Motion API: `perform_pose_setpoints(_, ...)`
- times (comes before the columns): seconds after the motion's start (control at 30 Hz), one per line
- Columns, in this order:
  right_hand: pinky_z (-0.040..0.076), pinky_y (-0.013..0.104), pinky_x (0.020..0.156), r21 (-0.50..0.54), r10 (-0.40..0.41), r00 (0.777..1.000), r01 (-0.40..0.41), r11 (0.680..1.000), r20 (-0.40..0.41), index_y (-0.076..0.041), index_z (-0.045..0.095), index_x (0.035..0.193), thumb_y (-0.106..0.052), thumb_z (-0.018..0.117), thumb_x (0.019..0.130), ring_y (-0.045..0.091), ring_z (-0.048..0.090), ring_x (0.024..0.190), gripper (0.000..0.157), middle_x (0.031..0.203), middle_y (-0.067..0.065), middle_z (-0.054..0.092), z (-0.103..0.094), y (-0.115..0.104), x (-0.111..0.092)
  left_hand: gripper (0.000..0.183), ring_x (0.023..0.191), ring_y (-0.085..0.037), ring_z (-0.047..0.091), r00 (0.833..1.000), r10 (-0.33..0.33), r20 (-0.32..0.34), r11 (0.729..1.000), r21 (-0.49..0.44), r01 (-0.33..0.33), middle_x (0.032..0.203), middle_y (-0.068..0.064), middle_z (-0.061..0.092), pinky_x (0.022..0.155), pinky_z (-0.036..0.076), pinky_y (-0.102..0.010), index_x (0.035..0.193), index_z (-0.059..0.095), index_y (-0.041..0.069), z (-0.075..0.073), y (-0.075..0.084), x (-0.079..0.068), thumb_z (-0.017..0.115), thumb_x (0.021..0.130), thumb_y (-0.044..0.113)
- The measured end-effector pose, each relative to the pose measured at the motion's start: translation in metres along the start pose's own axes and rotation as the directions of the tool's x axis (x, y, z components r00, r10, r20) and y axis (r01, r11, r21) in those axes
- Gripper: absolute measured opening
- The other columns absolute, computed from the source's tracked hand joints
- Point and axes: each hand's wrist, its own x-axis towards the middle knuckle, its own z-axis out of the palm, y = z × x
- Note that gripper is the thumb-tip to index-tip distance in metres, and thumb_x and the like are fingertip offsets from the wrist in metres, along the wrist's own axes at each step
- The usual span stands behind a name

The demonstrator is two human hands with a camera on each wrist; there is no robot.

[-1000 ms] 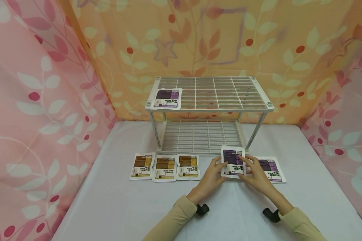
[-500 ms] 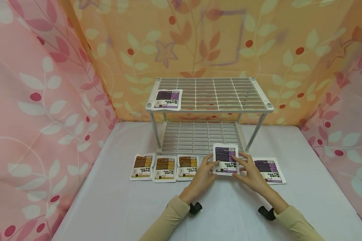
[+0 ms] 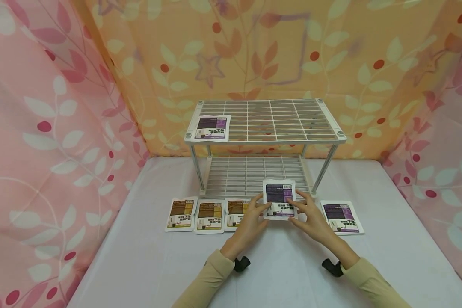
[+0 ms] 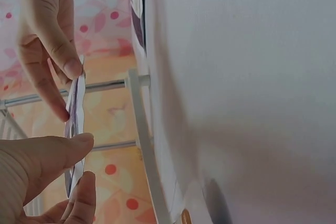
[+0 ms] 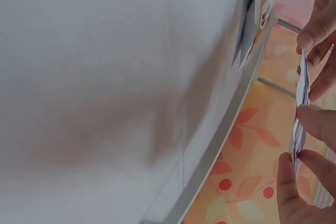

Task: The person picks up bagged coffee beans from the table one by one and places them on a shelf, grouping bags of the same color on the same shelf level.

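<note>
Both hands hold up a flat white packet with a purple and black label (image 3: 279,194), in front of the rack's lower shelf. My left hand (image 3: 250,220) pinches its left edge, and my right hand (image 3: 311,220) grips the right edge. Seen edge-on in the left wrist view, the thin packet (image 4: 76,108) hangs clear of the white cloth, thumbs and fingers on opposite faces. On the table to the right lies another purple packet (image 3: 342,218). A further purple packet (image 3: 211,128) rests on the left end of the top shelf.
A white two-tier wire rack (image 3: 285,119) stands at the back of the white-covered table (image 3: 131,256). Left of the hands, three brown-yellow packets lie in a row, including a middle packet (image 3: 209,216); the left hand partly covers the rightmost. Patterned cloth (image 3: 169,42) hangs around the table.
Both hands have carried the purple packet leftward and slightly up, away from the purple packet on the table, which now shows fully. The left hand now overlaps the rightmost brown packet.
</note>
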Motion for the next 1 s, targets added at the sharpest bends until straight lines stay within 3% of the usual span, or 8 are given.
perform_pose_setpoints(0.13, 0.049, 0.028, 0.062, -0.006, -0.029, 1.000, 0.029, 1.000, 0.005, -0.002, 0.054, 0.118, -0.004, 0.077, 0.061, 0.019, 0.053, 0.085, 0.061, 0.135, 0.022, 0.028, 0.002, -0.003, 0.003, 0.051, 0.089, -0.016, 0.054, 0.999, 0.031, -0.024, 0.999, 0.011, -0.030, 0.142, -0.008, 0.022, 0.072, 0.050, -0.026, 0.123, 0.050, 0.009, -0.005, -0.003, 0.000, 0.066, 0.074, 0.002)
perform_pose_setpoints(0.4, 0.048, 0.027, 0.066, -0.068, -0.056, 0.998, 0.056, 0.996, 0.002, -0.004, 0.050, 0.123, -0.004, 0.078, 0.060, 0.021, 0.050, 0.096, 0.069, 0.138, 0.021, 0.024, 0.006, -0.009, 0.011, 0.052, 0.090, -0.015, 0.054, 0.991, 0.100, -0.087, 0.994, 0.055, -0.096, 0.140, -0.010, 0.024, 0.072, 0.049, -0.022, 0.122, 0.051, 0.008, -0.014, -0.006, 0.001, 0.067, 0.073, 0.002)
perform_pose_setpoints(1.0, 0.048, 0.036, 0.075, -0.088, -0.133, 0.989, 0.127, 0.988, -0.065, -0.003, 0.049, 0.123, -0.002, 0.076, 0.062, 0.027, 0.047, 0.102, 0.066, 0.141, 0.018, 0.021, 0.000, -0.033, 0.037, 0.052, 0.104, -0.017, 0.044, 0.964, 0.189, -0.187, 0.978, 0.123, -0.168, 0.140, -0.011, 0.024, 0.071, 0.047, -0.019, 0.122, 0.052, 0.008, -0.044, 0.010, 0.006, 0.067, 0.073, 0.000)
